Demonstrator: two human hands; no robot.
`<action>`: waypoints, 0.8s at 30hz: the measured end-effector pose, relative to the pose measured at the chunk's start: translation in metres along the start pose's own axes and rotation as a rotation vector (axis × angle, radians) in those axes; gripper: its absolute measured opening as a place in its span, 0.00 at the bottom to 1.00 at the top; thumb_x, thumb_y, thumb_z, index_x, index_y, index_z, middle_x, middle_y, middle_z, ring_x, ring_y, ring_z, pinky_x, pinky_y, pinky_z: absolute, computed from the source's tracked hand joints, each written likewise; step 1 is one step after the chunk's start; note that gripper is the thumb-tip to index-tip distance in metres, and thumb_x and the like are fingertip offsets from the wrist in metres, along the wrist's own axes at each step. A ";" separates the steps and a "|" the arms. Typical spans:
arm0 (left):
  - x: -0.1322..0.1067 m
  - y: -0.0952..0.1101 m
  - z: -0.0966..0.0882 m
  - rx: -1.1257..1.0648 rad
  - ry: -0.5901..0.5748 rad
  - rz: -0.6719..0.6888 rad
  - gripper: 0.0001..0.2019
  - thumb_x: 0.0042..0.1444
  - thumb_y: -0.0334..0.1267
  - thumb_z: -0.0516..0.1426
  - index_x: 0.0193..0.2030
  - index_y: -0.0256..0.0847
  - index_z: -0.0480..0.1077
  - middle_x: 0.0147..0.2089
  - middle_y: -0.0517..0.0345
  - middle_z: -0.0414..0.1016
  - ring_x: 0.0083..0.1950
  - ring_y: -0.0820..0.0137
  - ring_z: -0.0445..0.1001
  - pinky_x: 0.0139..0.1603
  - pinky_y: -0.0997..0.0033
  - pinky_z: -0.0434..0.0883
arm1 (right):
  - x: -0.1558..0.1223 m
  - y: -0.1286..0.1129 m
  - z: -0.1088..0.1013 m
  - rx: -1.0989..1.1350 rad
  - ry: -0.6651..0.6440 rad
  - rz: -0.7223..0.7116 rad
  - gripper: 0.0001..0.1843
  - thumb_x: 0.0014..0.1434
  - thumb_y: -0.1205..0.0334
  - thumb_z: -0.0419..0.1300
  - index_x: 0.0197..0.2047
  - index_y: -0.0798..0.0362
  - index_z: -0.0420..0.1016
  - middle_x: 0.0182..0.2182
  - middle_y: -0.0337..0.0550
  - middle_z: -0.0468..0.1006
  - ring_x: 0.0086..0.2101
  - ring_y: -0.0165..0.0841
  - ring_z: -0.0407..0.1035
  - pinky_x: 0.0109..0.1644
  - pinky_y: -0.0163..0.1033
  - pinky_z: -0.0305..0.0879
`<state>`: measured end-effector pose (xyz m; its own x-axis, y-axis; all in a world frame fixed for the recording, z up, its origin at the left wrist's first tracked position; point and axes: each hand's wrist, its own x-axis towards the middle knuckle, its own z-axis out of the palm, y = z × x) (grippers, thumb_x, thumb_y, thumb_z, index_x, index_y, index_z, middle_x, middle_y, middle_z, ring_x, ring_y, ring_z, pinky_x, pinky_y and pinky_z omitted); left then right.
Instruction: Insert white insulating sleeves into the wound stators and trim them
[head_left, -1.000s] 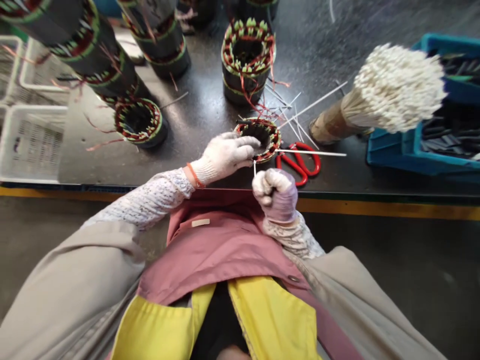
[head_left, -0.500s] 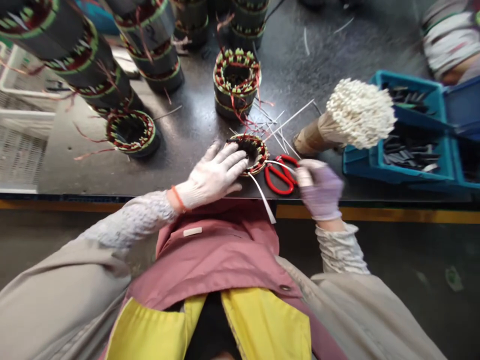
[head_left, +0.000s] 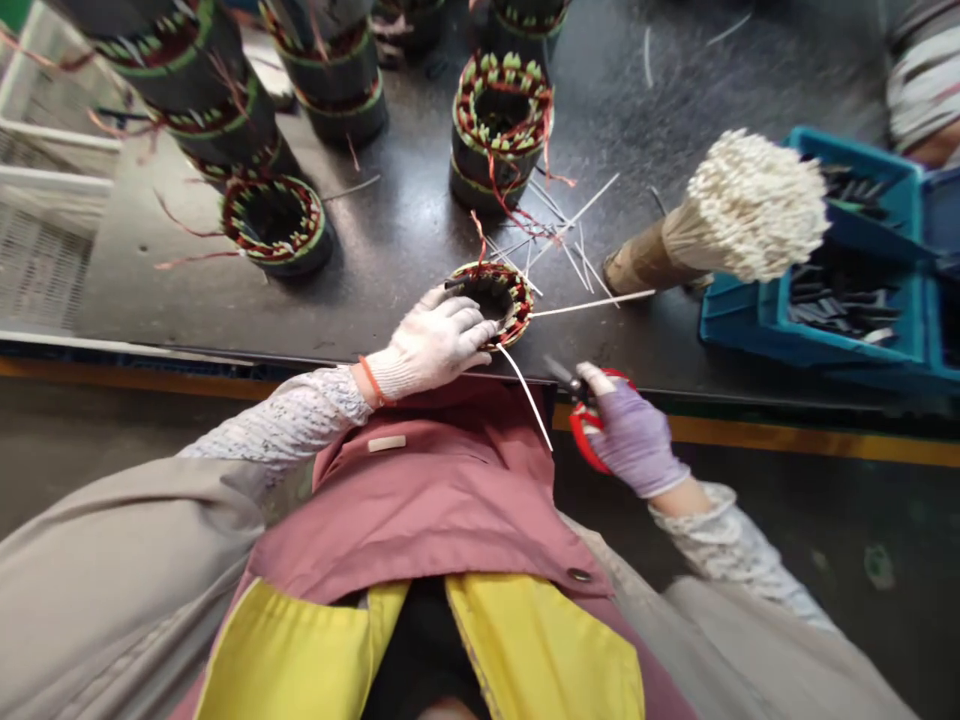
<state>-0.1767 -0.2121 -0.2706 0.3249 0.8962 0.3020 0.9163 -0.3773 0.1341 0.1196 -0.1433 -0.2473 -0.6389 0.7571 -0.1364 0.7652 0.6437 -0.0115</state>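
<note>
My left hand point(head_left: 439, 345), in a white glove, grips the near left rim of a motor stator point(head_left: 517, 325), fingers reaching over into the bore. Copper windings and green slot liners ring this stator. One white tie cord point(head_left: 525, 385) hangs from its near side over the table edge; another white cord point(head_left: 592, 304) stretches out to the right. My right hand point(head_left: 634, 435), in a purple glove, is closed around red-handled scissors point(head_left: 589, 440). Their blades point left, apart from the stator and the cords.
Another stator point(head_left: 499, 165) stands behind, near scattered cord pieces point(head_left: 577, 235). A bundle of white cords point(head_left: 757, 205) leans at right beside blue bins point(head_left: 855, 345) of black sleeves. Stacked stators point(head_left: 277, 225) and white crates point(head_left: 45, 240) are at left. Another person's sleeve point(head_left: 922, 90) shows at upper right.
My right hand has let go of the cord, picked the red scissors up off the table and moved toward me. The right cord now lies outstretched. My left hand stays on the stator.
</note>
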 end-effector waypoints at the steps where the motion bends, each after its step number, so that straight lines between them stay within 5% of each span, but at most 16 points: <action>1: 0.001 -0.001 0.000 -0.012 0.001 0.002 0.21 0.67 0.47 0.55 0.58 0.35 0.76 0.51 0.42 0.81 0.57 0.55 0.77 0.64 0.47 0.68 | -0.007 -0.005 0.007 0.029 0.086 -0.049 0.28 0.59 0.62 0.56 0.62 0.56 0.70 0.47 0.56 0.79 0.44 0.43 0.74 0.43 0.42 0.70; 5: 0.003 -0.002 -0.001 -0.037 0.005 -0.015 0.20 0.69 0.48 0.53 0.56 0.37 0.77 0.51 0.43 0.81 0.56 0.55 0.77 0.63 0.47 0.69 | -0.001 -0.027 0.019 -0.038 0.222 -0.072 0.27 0.59 0.58 0.58 0.60 0.59 0.73 0.43 0.57 0.77 0.41 0.44 0.71 0.40 0.43 0.67; 10: 0.001 -0.002 -0.001 -0.034 0.036 0.011 0.21 0.69 0.48 0.52 0.54 0.36 0.78 0.50 0.44 0.82 0.57 0.56 0.78 0.64 0.47 0.69 | 0.031 -0.040 0.010 -0.084 0.181 -0.085 0.28 0.62 0.57 0.56 0.63 0.59 0.73 0.43 0.58 0.77 0.39 0.43 0.71 0.38 0.41 0.62; 15: 0.002 -0.003 -0.003 -0.043 0.011 0.005 0.20 0.69 0.47 0.52 0.55 0.36 0.78 0.51 0.44 0.82 0.57 0.57 0.78 0.63 0.48 0.69 | 0.031 -0.041 0.013 0.030 0.082 -0.168 0.28 0.63 0.58 0.53 0.64 0.58 0.71 0.45 0.56 0.81 0.41 0.41 0.74 0.39 0.39 0.64; 24: 0.002 -0.020 -0.008 -0.054 -0.011 0.099 0.20 0.69 0.48 0.52 0.54 0.38 0.78 0.49 0.47 0.83 0.56 0.59 0.79 0.62 0.51 0.70 | 0.026 -0.030 0.001 0.067 0.091 0.090 0.31 0.60 0.56 0.55 0.65 0.56 0.70 0.49 0.56 0.79 0.41 0.43 0.74 0.39 0.40 0.65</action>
<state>-0.1966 -0.2049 -0.2655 0.4157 0.8565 0.3059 0.8659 -0.4756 0.1550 0.0803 -0.1428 -0.2513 -0.5698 0.8203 -0.0498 0.8213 0.5663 -0.0698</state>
